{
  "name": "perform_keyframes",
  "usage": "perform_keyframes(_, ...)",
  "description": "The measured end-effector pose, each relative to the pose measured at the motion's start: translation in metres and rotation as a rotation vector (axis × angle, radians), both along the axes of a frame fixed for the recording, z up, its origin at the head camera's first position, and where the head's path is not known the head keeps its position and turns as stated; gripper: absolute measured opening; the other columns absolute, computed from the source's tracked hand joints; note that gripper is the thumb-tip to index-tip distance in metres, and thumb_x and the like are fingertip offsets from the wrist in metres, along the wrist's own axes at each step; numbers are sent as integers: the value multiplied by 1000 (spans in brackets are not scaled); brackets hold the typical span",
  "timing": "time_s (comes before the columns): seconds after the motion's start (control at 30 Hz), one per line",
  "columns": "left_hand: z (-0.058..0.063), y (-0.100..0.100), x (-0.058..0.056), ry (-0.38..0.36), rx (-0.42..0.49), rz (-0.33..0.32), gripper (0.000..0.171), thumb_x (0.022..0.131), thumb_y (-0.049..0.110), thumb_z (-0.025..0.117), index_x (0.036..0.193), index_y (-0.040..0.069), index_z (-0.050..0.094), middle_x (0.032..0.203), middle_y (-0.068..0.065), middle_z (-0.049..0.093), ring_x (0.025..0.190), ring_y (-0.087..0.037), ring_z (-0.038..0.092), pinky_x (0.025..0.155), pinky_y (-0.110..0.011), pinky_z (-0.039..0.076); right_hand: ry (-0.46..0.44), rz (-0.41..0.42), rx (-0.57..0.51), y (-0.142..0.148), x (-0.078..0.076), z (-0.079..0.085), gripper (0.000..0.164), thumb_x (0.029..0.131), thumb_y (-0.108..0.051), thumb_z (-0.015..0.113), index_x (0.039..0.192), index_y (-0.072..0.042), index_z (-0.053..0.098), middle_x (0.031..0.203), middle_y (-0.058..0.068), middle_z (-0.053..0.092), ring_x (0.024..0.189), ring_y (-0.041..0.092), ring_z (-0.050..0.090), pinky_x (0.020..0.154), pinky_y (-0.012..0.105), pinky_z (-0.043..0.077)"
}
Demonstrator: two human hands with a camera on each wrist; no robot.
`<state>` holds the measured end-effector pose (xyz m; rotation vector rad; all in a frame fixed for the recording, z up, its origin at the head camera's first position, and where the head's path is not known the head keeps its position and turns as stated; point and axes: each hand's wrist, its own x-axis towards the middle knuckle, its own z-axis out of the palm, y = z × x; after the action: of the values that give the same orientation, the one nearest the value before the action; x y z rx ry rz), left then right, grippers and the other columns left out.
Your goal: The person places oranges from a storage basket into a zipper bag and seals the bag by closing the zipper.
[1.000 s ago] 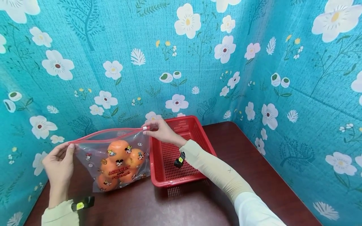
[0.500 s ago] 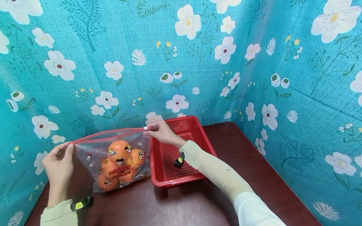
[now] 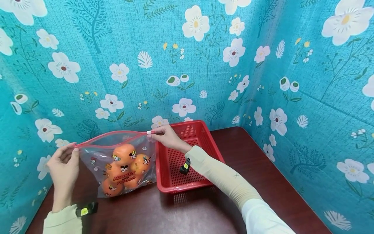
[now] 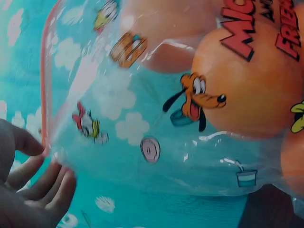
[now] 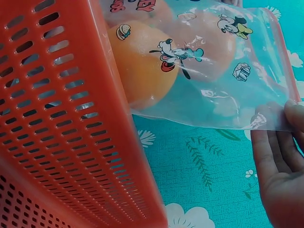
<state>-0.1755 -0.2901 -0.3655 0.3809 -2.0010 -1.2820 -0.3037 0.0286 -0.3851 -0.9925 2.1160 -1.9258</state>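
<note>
A clear zip bag (image 3: 96,169) printed with cartoon figures stands on the table at the left, with several oranges (image 3: 124,152) inside. Its red top edge bows apart, so the mouth gapes between the two hands. My left hand (image 3: 62,169) pinches the left top corner between thumb and fingers. At the right top corner, by the white slider (image 3: 149,132), my right hand (image 3: 168,136) pinches the red strip. In the left wrist view the fingertips (image 4: 66,185) meet the bag's corner. The right wrist view shows the thumb (image 5: 295,114) on the other corner.
A red perforated plastic basket (image 3: 159,175) stands right beside the bag, under the right forearm. Both sit on a dark brown table (image 3: 198,211). Blue flowered cloth (image 3: 187,65) rises behind the table and along its right side.
The left hand has risen slightly and shifted a little right with its corner. The bag's mouth bows wider. The right hand stays nearly where it was.
</note>
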Motion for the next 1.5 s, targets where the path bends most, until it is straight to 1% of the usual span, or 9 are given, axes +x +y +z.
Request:
perform_keyframes(0.13, 3, 15, 0, 143, -156, 58, 35, 98, 16, 63, 132, 10, 67, 122, -8, 67, 101, 4, 55, 96, -12, 45, 1, 9, -18, -1, 2, 2, 22, 99, -4, 62, 112, 9, 74, 101, 22, 76, 84, 13, 76, 82, 36, 61)
perform_keyframes(0.27, 10, 34, -5, 410, -354, 52, 31, 91, 4, 62, 120, 1, 72, 118, -18, 69, 106, -22, 62, 91, -12, 37, 0, 22, -36, -1, 4, 3, 21, 99, -2, 62, 111, 11, 73, 101, 26, 75, 81, 10, 75, 82, 38, 62)
perform_keyframes(0.37, 17, 54, -11, 556, -465, -42, 28, 85, -1, 63, 110, -3, 75, 114, -21, 72, 107, -41, 64, 96, -16, 39, -4, 32, -40, -2, 3, 3, 20, 98, -1, 63, 110, 12, 73, 100, 26, 75, 80, 9, 75, 81, 38, 62)
perform_keyframes(0.43, 20, 69, -13, 584, -540, -145, 27, 84, -1, 62, 107, -5, 74, 113, -22, 72, 108, -44, 64, 102, -22, 41, -2, 39, -40, -2, 3, 4, 20, 98, -1, 64, 109, 12, 73, 100, 25, 75, 80, 10, 75, 81, 39, 62)
perform_keyframes(0.6, 23, 102, -19, 472, -773, -396, 30, 84, -4, 70, 114, -5, 71, 119, -21, 69, 115, -40, 62, 108, -41, 46, 24, 40, -27, -2, 2, 6, 20, 98, -1, 64, 110, 11, 74, 101, 25, 75, 81, 10, 75, 81, 38, 62)
perform_keyframes(0.8, 21, 121, -28, 349, -1003, -461, 38, 79, -2, 81, 116, -5, 72, 114, -22, 70, 107, -39, 66, 97, -55, 53, 20, 60, -15, -3, 3, 6, 22, 98, 1, 61, 114, 13, 71, 107, 27, 73, 86, 15, 76, 84, 38, 61)
perform_keyframes(1.07, 22, 124, -34, 254, -1042, -507, 41, 79, 3, 85, 118, -3, 72, 114, -21, 72, 109, -37, 67, 97, -54, 53, 30, 78, 24, -2, 5, 7, 22, 99, 1, 60, 115, 11, 72, 106, 25, 74, 85, 12, 76, 83, 37, 61)
perform_keyframes(1.23, 24, 123, -40, 248, -1050, -534, 32, 83, 6, 82, 113, -2, 75, 105, -18, 74, 104, -35, 70, 105, -56, 47, 71, 111, 49, -1, 4, 7, 23, 99, 1, 61, 116, 11, 71, 105, 23, 75, 86, 12, 76, 82, 36, 61)
perform_keyframes(1.5, 23, 123, -42, 281, -1013, -579, 29, 80, 5, 85, 107, 0, 77, 94, -14, 73, 85, -28, 71, 77, -45, 61, 99, 154, 58, 0, 4, 8, 22, 97, 0, 63, 116, 9, 72, 103, 23, 75, 84, 13, 76, 82, 38, 61)
